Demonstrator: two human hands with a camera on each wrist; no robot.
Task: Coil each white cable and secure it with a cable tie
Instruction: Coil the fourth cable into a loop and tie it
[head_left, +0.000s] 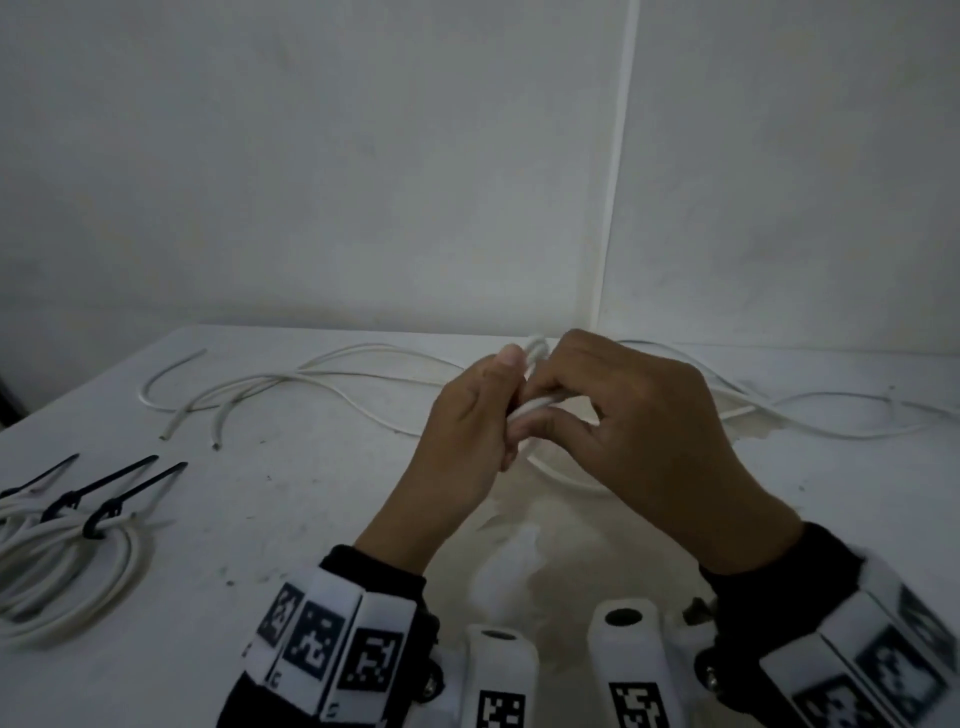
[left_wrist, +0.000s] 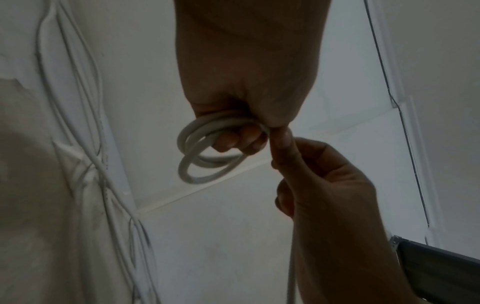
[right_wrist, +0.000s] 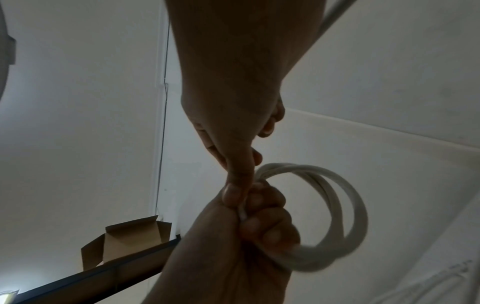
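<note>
Above the middle of the table both hands meet on one white cable. My left hand (head_left: 467, 415) grips a small coil (head_left: 537, 349) of a few loops in its curled fingers. In the left wrist view the coil (left_wrist: 192, 164) sticks out from the left hand (left_wrist: 239, 142). My right hand (head_left: 623, 431) pinches the cable against the coil with thumb and finger. The right wrist view has the right hand (right_wrist: 237, 185) pressing onto the left hand (right_wrist: 265, 226), with the loops (right_wrist: 358, 209) to the right. The cable's free length (head_left: 566, 478) trails on the table below the hands.
Loose white cables (head_left: 311, 374) lie across the back of the white table (head_left: 285, 519), and more cables (head_left: 831, 415) at the right. At the front left lie coiled cables (head_left: 78, 561) bound with black cable ties (head_left: 114, 483). A cardboard box (right_wrist: 130, 240) stands off to the side.
</note>
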